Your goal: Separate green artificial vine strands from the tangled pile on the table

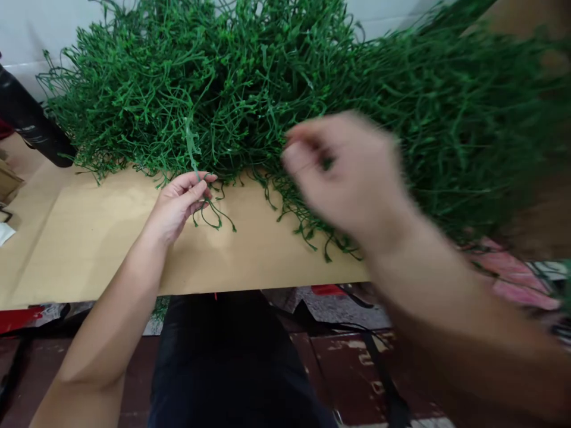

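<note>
My left hand (181, 202) is closed in a pinch on a thin green plastic stem (193, 145), above the cardboard near its middle. The stem's pale, jagged upper part stands up from my fingers, and thin sprigs with small forked tips hang below them. To the right, my right hand (343, 172) is blurred by motion in front of the green heap, its fingers curled in towards the thumb. Whatever may be between those fingertips cannot be made out. Behind both hands lies a big tangled heap of green artificial sprigs (232, 89).
Brown cardboard (102, 238) covers the work surface, its front edge close to my dark-clothed lap (223, 362). A black bottle (33, 116) leans at the far left. Pink material (513, 273) lies at the right. A white wall (49, 24) rises behind the heap.
</note>
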Tool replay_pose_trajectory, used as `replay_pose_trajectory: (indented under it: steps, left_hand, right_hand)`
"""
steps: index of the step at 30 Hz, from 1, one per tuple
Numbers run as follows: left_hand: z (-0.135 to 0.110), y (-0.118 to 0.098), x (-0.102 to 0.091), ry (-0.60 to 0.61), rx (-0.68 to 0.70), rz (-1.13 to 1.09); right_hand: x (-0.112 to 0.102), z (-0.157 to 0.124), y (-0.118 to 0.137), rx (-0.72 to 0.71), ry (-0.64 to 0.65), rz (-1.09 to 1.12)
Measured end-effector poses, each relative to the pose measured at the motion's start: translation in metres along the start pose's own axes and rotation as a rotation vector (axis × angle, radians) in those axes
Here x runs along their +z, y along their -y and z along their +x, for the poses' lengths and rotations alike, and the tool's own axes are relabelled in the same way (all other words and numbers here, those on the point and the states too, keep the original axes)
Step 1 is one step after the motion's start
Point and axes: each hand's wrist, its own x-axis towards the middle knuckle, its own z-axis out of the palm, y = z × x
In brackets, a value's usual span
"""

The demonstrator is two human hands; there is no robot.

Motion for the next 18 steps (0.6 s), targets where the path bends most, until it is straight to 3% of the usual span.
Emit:
replay_pose_trajectory:
  steps: [2,6,11,14,16,18]
  left_hand:
    - [0.0,0.003,-0.001,-0.023,0.009,0.0]
    - [0.001,0.004,-0.004,-0.068,0.021,0.005]
    - [0.003,-0.002,-0.002,-0.116,0.0,-0.001]
    - [0.003,-0.004,-0.001,-0.128,-0.011,-0.005]
    - [0.002,-0.004,-0.001,-0.127,-0.012,-0.006]
    - [0.001,-0.004,-0.001,-0.122,-0.016,-0.012]
  right_hand:
    - [0.036,-0.016,0.025,0.089,0.209,0.195]
    - [0.083,-0.027,0.048,0.207,0.388,0.479]
    - [0.091,-0.021,0.044,0.327,0.476,0.962]
    - [0.09,-0.018,0.043,0.531,0.56,1.318]
    - [0.09,-0.018,0.045,0.678,0.653,1.467]
    - [0.091,-0.019,0.048,0.732,0.716,1.551]
